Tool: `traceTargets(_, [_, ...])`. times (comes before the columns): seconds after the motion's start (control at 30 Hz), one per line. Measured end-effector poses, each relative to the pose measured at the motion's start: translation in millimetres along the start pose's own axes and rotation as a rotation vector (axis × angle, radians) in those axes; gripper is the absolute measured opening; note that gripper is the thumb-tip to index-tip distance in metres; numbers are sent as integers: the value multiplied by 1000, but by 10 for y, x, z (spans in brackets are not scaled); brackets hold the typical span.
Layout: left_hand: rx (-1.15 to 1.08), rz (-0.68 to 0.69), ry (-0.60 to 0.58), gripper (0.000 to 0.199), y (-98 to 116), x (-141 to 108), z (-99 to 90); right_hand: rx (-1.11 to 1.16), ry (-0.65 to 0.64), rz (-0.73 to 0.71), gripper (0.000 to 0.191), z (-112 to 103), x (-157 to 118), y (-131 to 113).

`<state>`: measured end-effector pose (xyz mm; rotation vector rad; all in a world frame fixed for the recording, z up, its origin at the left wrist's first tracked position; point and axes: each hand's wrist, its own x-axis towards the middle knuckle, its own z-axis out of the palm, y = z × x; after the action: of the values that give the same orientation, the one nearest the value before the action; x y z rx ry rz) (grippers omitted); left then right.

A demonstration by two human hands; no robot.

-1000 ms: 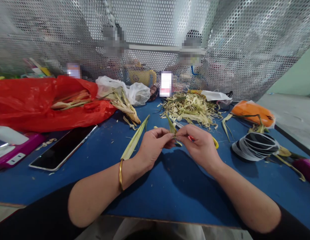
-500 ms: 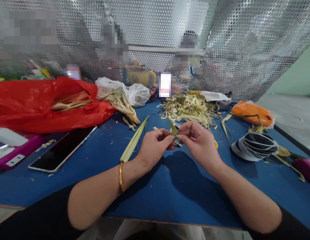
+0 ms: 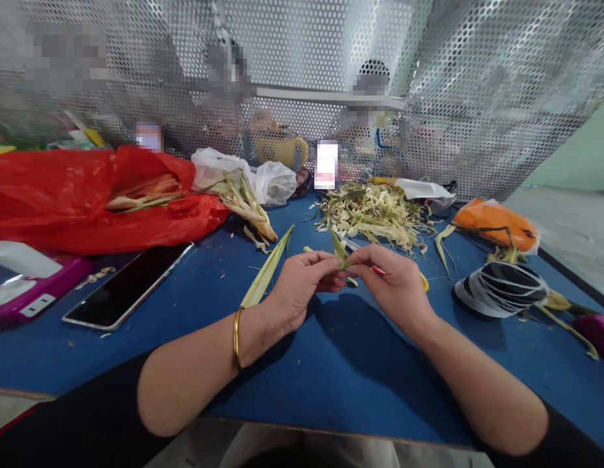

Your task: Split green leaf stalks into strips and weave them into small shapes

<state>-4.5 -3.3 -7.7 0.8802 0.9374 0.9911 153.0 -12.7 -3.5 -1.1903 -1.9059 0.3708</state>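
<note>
A small green piece of corn husk [image 3: 339,248] stands up between my two hands, over the middle of the blue table. My left hand [image 3: 302,286] pinches it from the left, thumb against the fingers. From the right, my right hand [image 3: 392,276] pinches the same piece at its lower end. Something red shows beside the right fingers, and a bit of yellow lies behind that hand; both are mostly hidden. A longer pale-green husk leaf [image 3: 267,270] lies on the table just behind my left wrist.
Shredded husk [image 3: 374,211] is heaped at the back. At left are a red plastic bag [image 3: 62,195] with husks, a phone [image 3: 129,286] and a purple device [image 3: 52,286]. To the right sit a thread spool [image 3: 499,289] and an orange bag [image 3: 501,224]. A perforated metal screen [image 3: 302,58] stands behind.
The view has shifted slightly, so the table's things appear a little further right. Both hands keep their pinch on the husk piece, with the fingers slightly changed in position.
</note>
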Motion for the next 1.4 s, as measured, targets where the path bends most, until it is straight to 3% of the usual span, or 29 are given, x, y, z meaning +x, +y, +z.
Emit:
traceTargets(0.23, [23, 90, 2, 8, -11, 9, 5, -8, 50, -67, 11, -8, -1, -19])
traceTargets(0.5, [106, 217, 36, 9, -13, -1, 23, 23, 103, 6, 6, 11, -30, -29])
traceTargets(0.83, [94, 167, 44, 8, -31, 10, 20, 2, 76, -29, 10, 24, -26, -33])
traceTargets(1.07, [108, 173, 33, 5, -22, -11, 31, 47, 83, 105, 8, 19, -28, -39])
traceTargets(1.4, [139, 159, 13, 7, -40, -8, 29, 147, 76, 162, 8, 40, -14, -4])
